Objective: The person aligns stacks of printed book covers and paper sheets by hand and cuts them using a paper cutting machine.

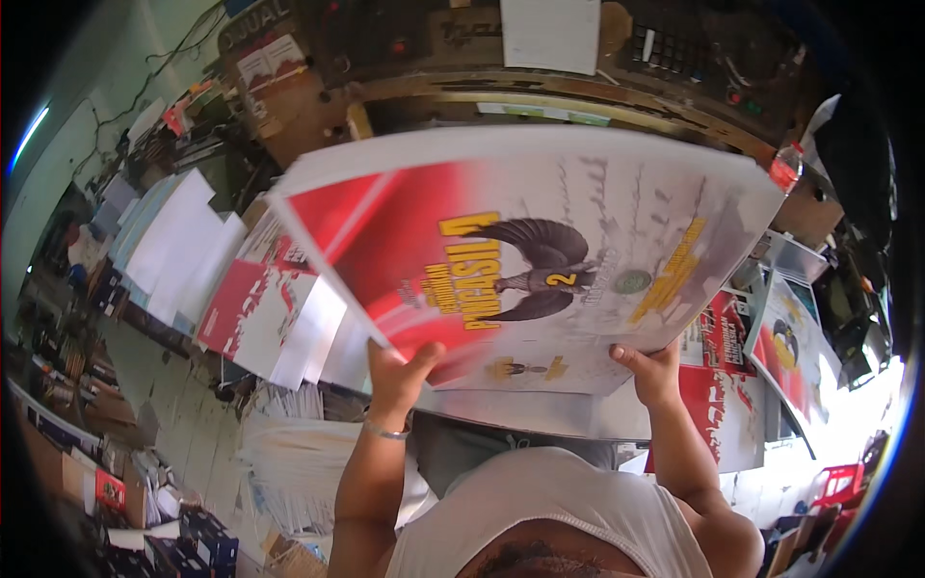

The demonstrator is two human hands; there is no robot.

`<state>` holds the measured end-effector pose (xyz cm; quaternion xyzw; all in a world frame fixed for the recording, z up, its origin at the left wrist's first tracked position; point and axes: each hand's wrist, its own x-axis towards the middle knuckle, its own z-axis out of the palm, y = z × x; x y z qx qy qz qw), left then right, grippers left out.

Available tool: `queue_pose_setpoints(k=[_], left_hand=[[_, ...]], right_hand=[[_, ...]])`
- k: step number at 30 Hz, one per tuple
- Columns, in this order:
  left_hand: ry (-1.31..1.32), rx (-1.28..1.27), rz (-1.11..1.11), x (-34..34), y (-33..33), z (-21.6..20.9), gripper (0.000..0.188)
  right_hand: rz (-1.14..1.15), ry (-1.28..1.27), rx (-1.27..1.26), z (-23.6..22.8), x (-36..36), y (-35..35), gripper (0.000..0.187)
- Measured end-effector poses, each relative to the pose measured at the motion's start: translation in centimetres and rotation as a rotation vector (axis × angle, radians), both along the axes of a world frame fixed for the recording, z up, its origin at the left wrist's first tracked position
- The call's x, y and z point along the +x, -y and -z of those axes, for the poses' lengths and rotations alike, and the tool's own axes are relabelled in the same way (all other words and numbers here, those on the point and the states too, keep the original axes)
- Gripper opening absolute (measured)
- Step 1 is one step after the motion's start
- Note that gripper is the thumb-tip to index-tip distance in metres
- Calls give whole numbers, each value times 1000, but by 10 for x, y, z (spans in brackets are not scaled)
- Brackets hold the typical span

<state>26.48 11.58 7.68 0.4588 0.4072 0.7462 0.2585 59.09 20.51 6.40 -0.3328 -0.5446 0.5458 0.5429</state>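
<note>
A thick stack of large printed cover sheets [385, 241] is held up in front of my chest, tilted, with its thick pale far edge showing. Its top sheet is red and white with a dark winged bird emblem and yellow lettering. My left hand [400, 378] grips the near left corner, thumb on top, with a bracelet at the wrist. At the near right side my right hand [651, 372] holds the same stack, thumb pressed on its top face. The other fingers of both hands are mostly hidden underneath.
Red and white printed sheets [252, 313] lie to the left, beside piles of white paper [178, 246]. To the right are more red sheets [708, 405] and a bird-printed sheet [792, 342]. A plastic bottle [787, 166] stands at the far right. Beyond the stack runs a dark wooden workbench [434, 87].
</note>
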Motion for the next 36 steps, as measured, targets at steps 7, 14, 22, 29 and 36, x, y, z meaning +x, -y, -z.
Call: queue_pose_setpoints(k=[7,14,22,29,36], left_hand=[[-161,-75,18,-5,-5,9,26],[19,-83,45,-11,-4,19,37],[0,-119,-318,23,14,39,35],[-178,-225,-344,22,20,25,39],[-123,-182,-343,26,24,26,39]], right_hand=[[135,-7,45,2,-10,6,61],[152,41,92,22,-5,-4,72],[308,122,320,36,-19,28,62],[369,116,264,52,-15,32,61],[406,119,256,50,-15,37,55]])
